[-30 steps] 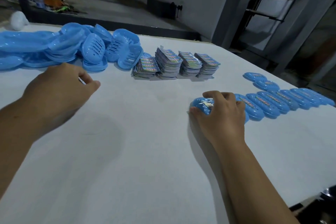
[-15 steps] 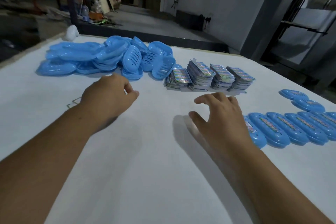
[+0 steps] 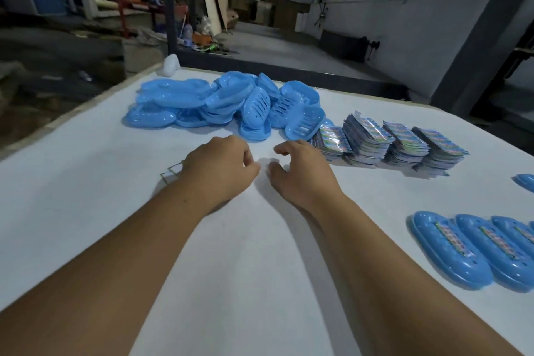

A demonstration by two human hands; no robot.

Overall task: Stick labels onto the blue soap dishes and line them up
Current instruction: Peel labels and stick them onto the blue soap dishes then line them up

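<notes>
- 2 bare forearms reach fwd over the white table point(image 3: 86, 211), hands nearly meeting mid-table
- labelled soap dishes point(image 3: 453, 248) lie in an overlapping row at near right, label strips up, well apart from both hands; 1 more dish point(image 3: 524, 182) at the right edge, farther back
- left hand point(image 3: 219, 170): fingers curled under, thumb tip fwd; a thin clear sheet point(image 3: 170, 173) pokes out on its left side; can't tell if it's gripped
- right hand point(image 3: 303, 170): fingers loosely curled, index raised, nothing seen in it, thumb close to the left thumb
- label stacks point(image 3: 387, 141), 4 side by side, just right of & beyond the right hand
- unlabelled dish pile point(image 3: 225, 104) heaped beyond both hands, some dishes tilted showing slots
- white object point(image 3: 171, 65) at the table's far edge
</notes>
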